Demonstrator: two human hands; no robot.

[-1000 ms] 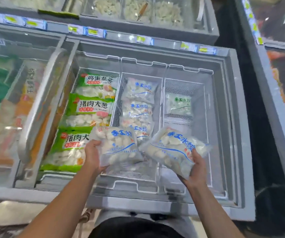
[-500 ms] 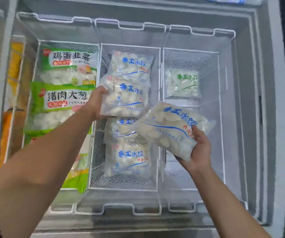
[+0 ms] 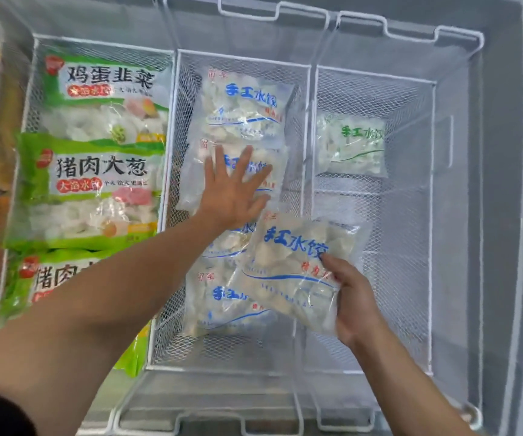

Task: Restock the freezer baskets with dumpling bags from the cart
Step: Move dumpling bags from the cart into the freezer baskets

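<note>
Dumpling bag [image 3: 295,272] clamped in right hand [image 3: 356,306] fingers; left hand [image 3: 233,190] fingers spread flat.

Two bare forearms in view, uncovered from elbow to wrist; no watch, band or glove on either. Left hand [image 3: 233,191] bare, no rings visible on the fingers. Right hand [image 3: 353,302] bare, likewise unadorned. Dark, near-black fabric at the lower left corner, beside the left upper arm: edge of a short sleeve or garment; cut and markings not discernible
</note>
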